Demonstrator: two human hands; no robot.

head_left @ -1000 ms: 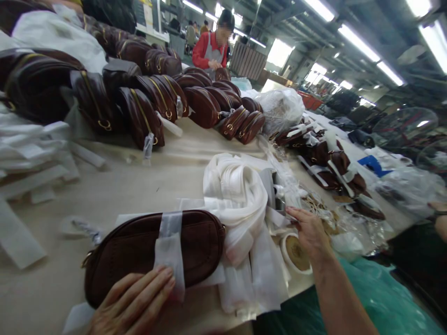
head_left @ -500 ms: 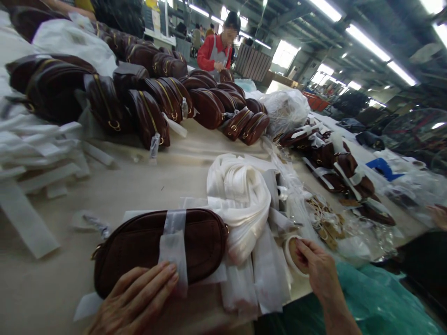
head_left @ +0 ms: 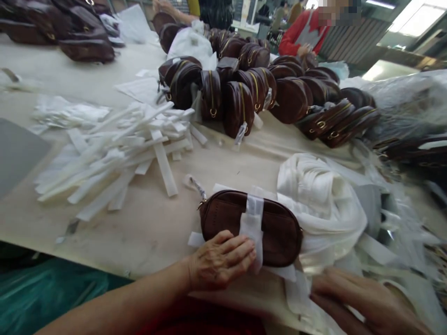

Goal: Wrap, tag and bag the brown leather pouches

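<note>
A dark brown oval bag (head_left: pixel 282 232) lies on the table in front of me, with a white wrapping strip (head_left: pixel 254 223) around its middle. My left hand (head_left: pixel 223 260) rests flat on the bag's lower edge and the strip, fingers stretched out. Right of the bag, my right hand (head_left: pixel 359 298) is blurred by motion, and what its fingers hold, if anything, cannot be made out. A tape roll (head_left: pixel 398 291) is partly hidden behind it. Folded white material (head_left: pixel 321 200) lies beside the bag's right end.
White strips (head_left: pixel 122 149) are heaped on the left of the table (head_left: pixel 146 232). Rows of brown bags (head_left: pixel 289 100) stand across the back, more (head_left: pixel 84 37) at the far left. Clear plastic (head_left: pixel 412 102) lies at the right. A person in red (head_left: pixel 296 35) stands behind.
The view has swung left, showing more strips and bags there. My right hand has left the tape roll and moved closer to the bag. My left hand remains on the bag.
</note>
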